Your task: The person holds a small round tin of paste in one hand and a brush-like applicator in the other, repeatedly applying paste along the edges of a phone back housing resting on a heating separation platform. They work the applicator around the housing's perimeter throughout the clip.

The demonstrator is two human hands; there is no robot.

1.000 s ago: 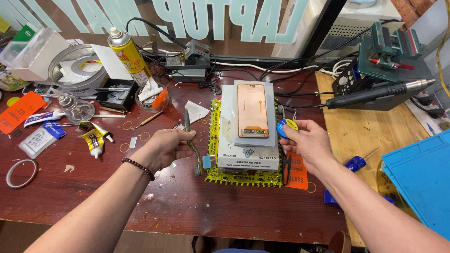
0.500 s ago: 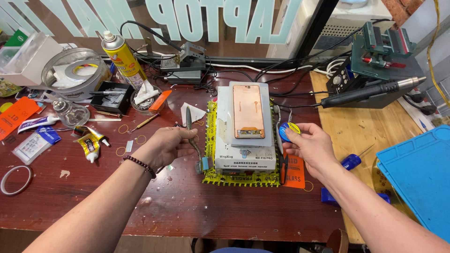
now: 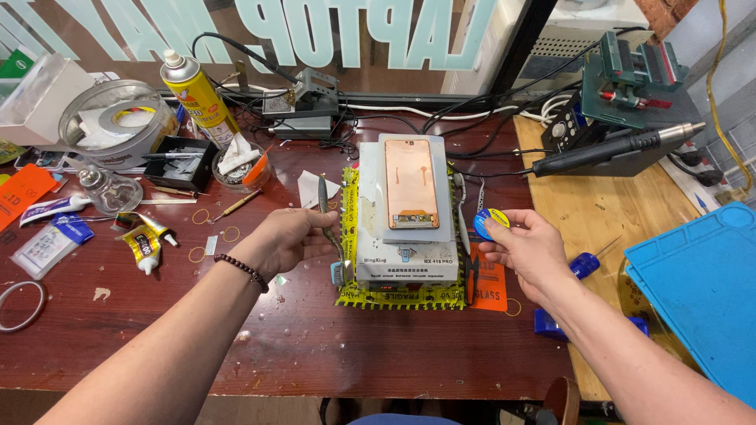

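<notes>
My left hand holds a pair of metal tweezers pointing up, just left of a white heating plate machine. On top of that machine lies a phone screen panel with a copper-coloured back. My right hand pinches a small round blue and yellow spool at the machine's right side. Yellow tape with black print wraps the base of the machine.
A yellow spray can, a glass dish, glue tubes and a black tray crowd the left of the dark red table. A hot-air handpiece and green vise sit right. A blue mat lies far right.
Both hands have stayed beside the machine; the view has shifted slightly. The tweezers and the spool remain in the same grips.
</notes>
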